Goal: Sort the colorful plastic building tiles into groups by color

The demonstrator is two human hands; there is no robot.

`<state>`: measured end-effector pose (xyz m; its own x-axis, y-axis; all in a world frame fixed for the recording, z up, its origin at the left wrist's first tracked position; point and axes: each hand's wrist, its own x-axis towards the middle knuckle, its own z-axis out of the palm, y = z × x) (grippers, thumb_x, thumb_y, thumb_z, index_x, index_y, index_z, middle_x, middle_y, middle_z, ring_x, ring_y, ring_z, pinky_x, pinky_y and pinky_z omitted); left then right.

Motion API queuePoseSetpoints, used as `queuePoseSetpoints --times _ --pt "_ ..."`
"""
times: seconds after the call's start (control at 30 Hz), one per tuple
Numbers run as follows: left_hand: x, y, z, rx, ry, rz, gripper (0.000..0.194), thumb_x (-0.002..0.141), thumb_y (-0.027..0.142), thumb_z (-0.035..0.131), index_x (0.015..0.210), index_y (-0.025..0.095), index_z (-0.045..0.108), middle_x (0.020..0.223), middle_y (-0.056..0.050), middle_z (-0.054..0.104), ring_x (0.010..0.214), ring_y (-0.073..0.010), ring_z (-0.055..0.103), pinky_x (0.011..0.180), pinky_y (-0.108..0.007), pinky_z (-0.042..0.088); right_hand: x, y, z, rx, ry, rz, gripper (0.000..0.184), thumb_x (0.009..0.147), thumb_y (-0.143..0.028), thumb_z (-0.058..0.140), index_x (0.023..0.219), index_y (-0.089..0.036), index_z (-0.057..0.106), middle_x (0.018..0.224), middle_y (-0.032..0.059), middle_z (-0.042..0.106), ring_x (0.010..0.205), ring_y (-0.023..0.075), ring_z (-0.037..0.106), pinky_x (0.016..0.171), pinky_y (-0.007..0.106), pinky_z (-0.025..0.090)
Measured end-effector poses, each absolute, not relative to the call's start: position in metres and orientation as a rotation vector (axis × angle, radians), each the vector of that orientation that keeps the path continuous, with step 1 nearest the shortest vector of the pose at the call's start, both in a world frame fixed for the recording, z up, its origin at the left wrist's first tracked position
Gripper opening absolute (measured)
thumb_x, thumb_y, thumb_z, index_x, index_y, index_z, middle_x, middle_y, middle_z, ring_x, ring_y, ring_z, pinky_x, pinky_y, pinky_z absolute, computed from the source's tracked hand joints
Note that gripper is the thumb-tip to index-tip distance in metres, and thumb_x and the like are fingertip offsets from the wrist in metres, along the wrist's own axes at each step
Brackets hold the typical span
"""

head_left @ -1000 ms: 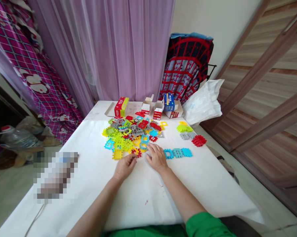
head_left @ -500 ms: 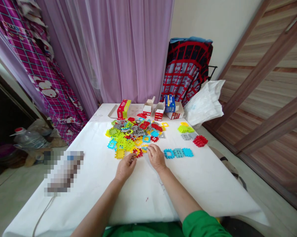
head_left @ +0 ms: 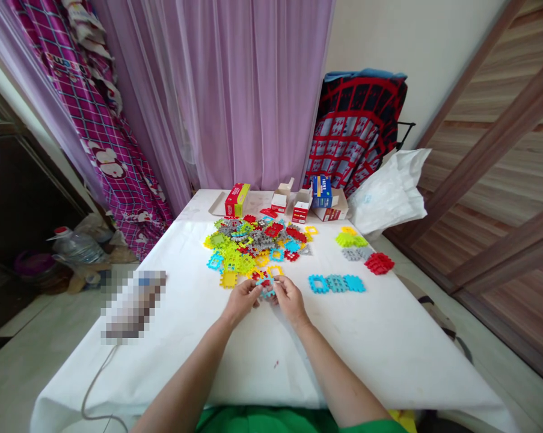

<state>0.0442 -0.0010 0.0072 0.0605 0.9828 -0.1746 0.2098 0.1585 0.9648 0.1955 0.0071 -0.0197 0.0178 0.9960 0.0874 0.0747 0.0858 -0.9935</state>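
While raised over white-sheeted table point(head_left: 365, 340), small blue plastic lattice tile point(head_left: 266, 291) pinched between curled fingers of left hand point(head_left: 242, 302) and right hand point(head_left: 291, 299), just before multicoloured plastic tile heap point(head_left: 251, 249).

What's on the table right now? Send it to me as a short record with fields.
Hands: left hand and right hand together hold a blue interlocking plastic block
Main pile: mixed-colour plastic blocks, just beyond the hands
Blue row: blue blocks, right of the hands
Red stack: red blocks, further right
Far end: red box, blue box
Surface: white-covered table
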Motion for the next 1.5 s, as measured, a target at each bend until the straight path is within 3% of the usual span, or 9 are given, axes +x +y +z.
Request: queuePoseSetpoints --times 0.17,0.37,0.5,0.67,0.83,1.03,1.23,1.37,1.5 --pt "0.0372 -0.0033 0.0138 1.202 1.341 0.860 0.043 0.072 0.063 0.057 0.075 0.021 0.051 0.042 0.009 0.051 0.031 -0.0045 0.032 0.036 -0.018 0.021 0.1989 0.0034 -0.0172 -1.199 -1.440 1.027 0.041 0.083 -0.043 0.050 0.115 -0.020 0.058 0.076 0.0017 0.071 0.062 0.0151 0.062 0.056 0.026 0.051" --pt "0.0337 -0.0042 0.0123 1.155 1.299 0.908 0.047 0.070 0.065 0.058 0.086 0.021 0.050 0.048 0.010 0.051 0.033 -0.0043 0.036 0.035 -0.017 0.023 0.1986 0.0031 -0.0209 -1.117 -1.495 1.030 0.041 0.077 -0.037 0.057 0.115 -0.021 0.057 0.080 0.0003 0.069 0.068 0.0146 0.063 0.068 0.028 0.052" --pt "0.0351 -0.0046 0.0099 1.161 1.230 0.945 0.053 0.066 0.060 0.066 0.098 0.022 0.050 0.058 0.009 0.055 0.040 -0.0059 0.048 0.034 -0.015 0.027 0.1976 0.0063 -0.0235 -1.094 -1.331 1.087 0.033 0.074 -0.038 0.061 0.103 -0.022 0.056 0.074 -0.0004 0.069 0.062 0.0151 0.062 0.062 0.028 0.052" --pt "0.0374 -0.0053 0.0086 1.147 1.221 0.936 0.041 0.070 0.055 0.064 0.086 0.019 0.053 0.074 0.002 0.064 0.044 -0.0056 0.054 0.033 -0.015 0.031 0.2007 0.0086 -0.0247 -1.122 -1.214 1.098 0.029 0.073 -0.039 0.063 0.095 -0.021 0.059 0.072 -0.0011 0.065 0.060 0.0139 0.059 0.056 0.025 0.048" --pt "0.0371 -0.0058 0.0087 1.203 1.247 0.889 0.036 0.071 0.051 0.064 0.079 0.018 0.055 0.070 0.002 0.062 0.044 -0.0054 0.052 0.033 -0.014 0.032 0.2037 0.0091 -0.0248 -1.093 -1.206 1.054 0.028 0.076 -0.039 0.061 0.096 -0.020 0.060 0.070 -0.0020 0.062 0.061 0.0121 0.056 0.056 0.024 0.046" --pt "0.0364 -0.0061 0.0101 1.204 1.240 0.893 0.037 0.070 0.050 0.065 0.087 0.018 0.057 0.071 0.003 0.061 0.044 -0.0059 0.052 0.033 -0.015 0.032 0.2039 0.0078 -0.0265 -1.092 -1.285 1.046 0.030 0.078 -0.036 0.060 0.103 -0.021 0.062 0.068 -0.0034 0.061 0.055 0.0101 0.053 0.049 0.021 0.043" --pt "0.0372 -0.0063 0.0109 1.187 1.238 0.870 0.041 0.068 0.051 0.066 0.090 0.018 0.056 0.075 0.001 0.065 0.045 -0.0060 0.053 0.033 -0.015 0.032 0.2020 0.0057 -0.0198 -1.102 -1.181 1.124 0.026 0.074 -0.041 0.064 0.090 -0.021 0.060 0.066 -0.0029 0.062 0.052 0.0113 0.056 0.047 0.023 0.047" --pt "0.0371 -0.0057 0.0108 1.188 1.229 0.882 0.041 0.068 0.055 0.065 0.083 0.018 0.056 0.060 0.004 0.060 0.039 -0.0053 0.049 0.032 -0.015 0.029 0.2019 0.0036 -0.0185 -1.146 -1.179 1.194 0.030 0.070 -0.044 0.068 0.087 -0.021 0.058 0.067 -0.0012 0.065 0.056 0.0145 0.061 0.047 0.024 0.049" --pt "0.0336 -0.0045 0.0097 1.156 1.243 0.873 0.044 0.071 0.060 0.062 0.085 0.018 0.055 0.043 0.008 0.053 0.029 -0.0037 0.035 0.031 -0.016 0.023 0.2044 0.0020 -0.0205 -1.186 -1.288 1.112 0.025 0.076 -0.045 0.063 0.081 -0.021 0.059 0.063 -0.0008 0.063 0.057 0.0144 0.060 0.049 0.024 0.047"
